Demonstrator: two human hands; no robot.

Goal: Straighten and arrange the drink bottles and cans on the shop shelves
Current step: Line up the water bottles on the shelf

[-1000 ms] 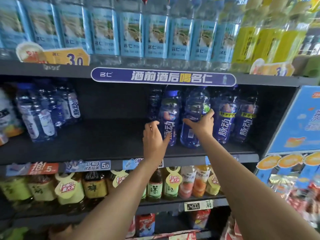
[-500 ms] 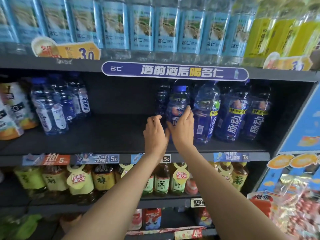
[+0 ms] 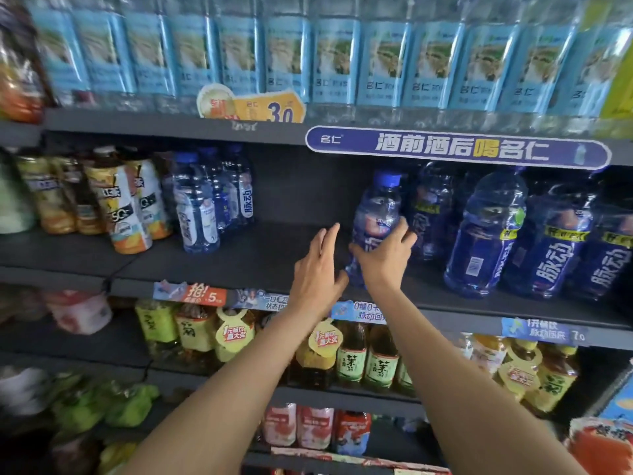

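A small blue drink bottle (image 3: 378,207) with a blue cap stands slightly tilted on the dark middle shelf (image 3: 260,258), at the left end of a row of larger blue bottles (image 3: 486,234). My right hand (image 3: 385,258) grips its lower body, fingers wrapped round the label. My left hand (image 3: 317,269) hovers just left of the bottle with fingers straight and spread, its thumb near the bottle's base.
Left of the gap stand several small blue bottles (image 3: 197,214) and orange-label bottles (image 3: 126,207). Light-blue water bottles (image 3: 335,60) line the shelf above. Green tea bottles (image 3: 363,358) fill the shelf below. A purple banner (image 3: 455,149) hangs over the row.
The view has shifted left. My right hand now wraps the small bottle and has drawn it forward and left, out of the row. My left hand has let go and opened.
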